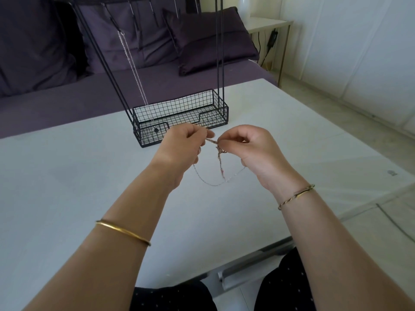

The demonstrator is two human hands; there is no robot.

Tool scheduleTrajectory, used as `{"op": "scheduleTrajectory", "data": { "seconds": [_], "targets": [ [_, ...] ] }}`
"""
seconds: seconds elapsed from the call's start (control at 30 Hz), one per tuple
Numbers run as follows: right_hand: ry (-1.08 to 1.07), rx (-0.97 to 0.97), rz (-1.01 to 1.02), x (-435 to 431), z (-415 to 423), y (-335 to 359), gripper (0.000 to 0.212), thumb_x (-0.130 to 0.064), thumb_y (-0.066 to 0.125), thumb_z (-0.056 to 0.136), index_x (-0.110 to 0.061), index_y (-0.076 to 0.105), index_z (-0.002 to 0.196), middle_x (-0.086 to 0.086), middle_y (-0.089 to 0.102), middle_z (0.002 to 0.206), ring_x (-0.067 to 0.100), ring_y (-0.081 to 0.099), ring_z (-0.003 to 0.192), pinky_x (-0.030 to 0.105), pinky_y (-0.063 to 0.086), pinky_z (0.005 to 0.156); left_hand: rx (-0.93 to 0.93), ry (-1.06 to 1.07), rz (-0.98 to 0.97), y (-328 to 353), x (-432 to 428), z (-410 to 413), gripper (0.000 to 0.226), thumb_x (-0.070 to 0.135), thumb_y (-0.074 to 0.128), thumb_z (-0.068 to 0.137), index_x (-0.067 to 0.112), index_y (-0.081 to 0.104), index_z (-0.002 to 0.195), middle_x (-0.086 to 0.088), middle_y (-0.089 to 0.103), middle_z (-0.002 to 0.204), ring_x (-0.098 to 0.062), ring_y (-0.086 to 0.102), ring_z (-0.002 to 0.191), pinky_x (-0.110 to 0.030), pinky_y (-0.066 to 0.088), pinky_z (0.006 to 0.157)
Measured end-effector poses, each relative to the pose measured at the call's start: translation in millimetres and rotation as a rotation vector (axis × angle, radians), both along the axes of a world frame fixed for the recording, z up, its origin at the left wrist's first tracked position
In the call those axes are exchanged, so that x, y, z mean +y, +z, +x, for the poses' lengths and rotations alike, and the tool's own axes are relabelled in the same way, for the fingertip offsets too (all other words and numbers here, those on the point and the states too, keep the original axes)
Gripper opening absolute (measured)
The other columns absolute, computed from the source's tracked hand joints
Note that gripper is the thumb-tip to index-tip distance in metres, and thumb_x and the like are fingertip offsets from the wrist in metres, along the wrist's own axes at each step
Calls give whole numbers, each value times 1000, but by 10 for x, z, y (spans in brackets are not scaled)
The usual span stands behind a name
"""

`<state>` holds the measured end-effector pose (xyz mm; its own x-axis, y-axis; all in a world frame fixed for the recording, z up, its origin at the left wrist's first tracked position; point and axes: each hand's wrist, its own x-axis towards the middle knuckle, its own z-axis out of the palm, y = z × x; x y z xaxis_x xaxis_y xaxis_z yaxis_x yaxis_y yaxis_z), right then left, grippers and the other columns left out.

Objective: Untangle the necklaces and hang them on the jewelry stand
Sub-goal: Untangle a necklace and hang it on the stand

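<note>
A knot of thin tangled necklaces [219, 153] hangs between my two hands just above the white table [67, 176]. My left hand [182, 149] pinches the chains at the left end of the knot. My right hand [253, 151] pinches them at the right end, and loose loops sag below both hands. Right behind my hands stands the black wire jewelry stand [179, 113], with a basket base and tall rods. One silver necklace [132, 66] hangs from a hook at the stand's upper left, and its pendant reaches down into the basket.
A purple sofa with cushions [208, 41] runs behind the table. A small white side table [267, 23] with a black cable stands at the back right. The table's right edge drops to a pale floor. My knees show under the near edge.
</note>
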<state>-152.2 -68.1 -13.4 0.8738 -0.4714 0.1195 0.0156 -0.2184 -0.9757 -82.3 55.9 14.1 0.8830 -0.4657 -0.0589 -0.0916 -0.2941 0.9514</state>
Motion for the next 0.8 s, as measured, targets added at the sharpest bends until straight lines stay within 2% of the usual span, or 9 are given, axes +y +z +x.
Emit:
{"op": "scheduleTrajectory", "data": {
  "seconds": [0.1, 0.23, 0.37, 0.43, 0.6, 0.7, 0.8],
  "targets": [
    [-40, -30, 3, -7, -2, 13, 10, -8, 64, 84, -14, 68, 78, -10, 59, 66, -4, 46, 52, 6, 30, 47, -11, -34, 58, -16, 16, 16, 21, 18, 54, 95, 14, 70, 82, 3, 44, 65, -12, 36, 59, -23, 35, 55],
    [-33, -15, 33, -15, 5, 10, 15, -12, 61, 88, -20, 64, 76, -23, 52, 52, -5, 46, 50, 8, 32, 51, 17, -32, 88, -8, 23, 16, 14, 23, 67, 87, 9, 70, 90, 9, 44, 55, -13, 35, 56, -24, 34, 57],
    [7, -5, 111, 22, 19, -2, 16, -9, 57, 89, -16, 61, 76, -17, 50, 50, 4, 41, 50, 20, 34, 51, 31, 8, 87, 18, -13, -6, 8, 19, 67, 86, 15, 65, 79, 5, 47, 63, -13, 35, 57, -22, 30, 51],
    [32, 8, 100, 32, 17, 0, 15, -7, 57, 89, -16, 61, 77, -12, 54, 56, 6, 41, 50, 21, 34, 49, 27, 41, 83, 11, -26, 2, 8, 16, 61, 87, 15, 62, 79, 0, 52, 71, -13, 33, 56, -21, 27, 44],
    [67, 30, 67, 40, 10, 12, 10, -5, 65, 84, -15, 67, 86, -3, 63, 74, -6, 51, 50, 8, 35, 48, 23, 75, 45, -26, -26, -7, 10, 10, 50, 91, 10, 57, 84, -5, 60, 80, -13, 38, 56, -20, 27, 41],
    [49, 43, 65, 55, 11, 22, 5, -7, 68, 82, -12, 68, 84, -6, 60, 68, -6, 49, 46, 7, 33, 45, -26, 74, 57, -37, -28, -9, 13, 10, 49, 93, 8, 59, 86, 1, 61, 75, -9, 45, 56, -18, 34, 43],
    [26, 45, 87, 82, 22, 35, 4, -7, 69, 81, -10, 67, 80, -11, 54, 58, -5, 45, 42, 6, 30, 43, -61, 77, 57, -50, -43, -8, 16, 12, 49, 94, 13, 57, 81, -2, 62, 78, -10, 46, 58, -22, 37, 48]
  ]
}}
